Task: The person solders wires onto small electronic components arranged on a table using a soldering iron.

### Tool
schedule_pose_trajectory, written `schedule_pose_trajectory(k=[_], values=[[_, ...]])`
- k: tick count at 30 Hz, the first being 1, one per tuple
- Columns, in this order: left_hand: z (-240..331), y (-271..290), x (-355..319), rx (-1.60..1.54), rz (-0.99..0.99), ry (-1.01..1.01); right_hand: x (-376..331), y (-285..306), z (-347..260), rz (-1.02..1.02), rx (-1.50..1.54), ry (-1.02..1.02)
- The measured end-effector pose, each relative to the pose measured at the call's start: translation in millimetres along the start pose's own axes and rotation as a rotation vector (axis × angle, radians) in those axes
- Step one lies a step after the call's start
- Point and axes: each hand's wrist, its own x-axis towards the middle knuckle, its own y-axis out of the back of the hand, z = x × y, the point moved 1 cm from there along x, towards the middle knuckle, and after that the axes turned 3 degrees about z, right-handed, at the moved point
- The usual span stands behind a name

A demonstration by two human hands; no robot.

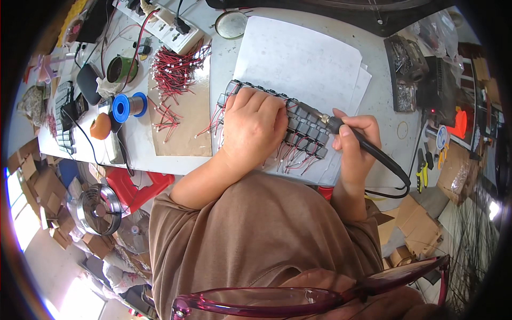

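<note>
My right hand (354, 138) grips a soldering iron (381, 154) by its dark handle, and the metal shaft points left over a block of small dark grey parts (309, 128) set in rows. My left hand (253, 122) rests on the left part of that block with its fingers curled down. The fingertips are hidden, so what they pinch cannot be made out. Thin red and black wires (293, 157) stick out along the block's near edge. Under the block lie white paper sheets (293, 56).
Left of the block, a brown board (184, 136) carries a heap of red-black wires (178, 66). Farther left are a blue solder spool (121, 108), a green cup (121, 69) and a power strip (170, 32). At right stand a dark tray (401, 74) and yellow-handled cutters (422, 173).
</note>
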Motion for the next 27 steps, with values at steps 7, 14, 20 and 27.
schedule_pose_trajectory(k=[7, 14, 20, 27], values=[[0, 4, 3, -0.008, -0.011, 0.014, -2, 0, 2, 0.041, 0.048, 0.005], [2, 22, -2, -0.001, -0.04, -0.015, -6, 4, 3, 0.201, -0.041, -0.039], [-43, 93, -18, 0.132, -0.034, -0.034, -5, 17, 7, 0.331, 0.019, -0.065], [-78, 139, -67, 0.372, -0.144, 0.368, -3, 22, 19, 0.189, 0.102, 0.007]])
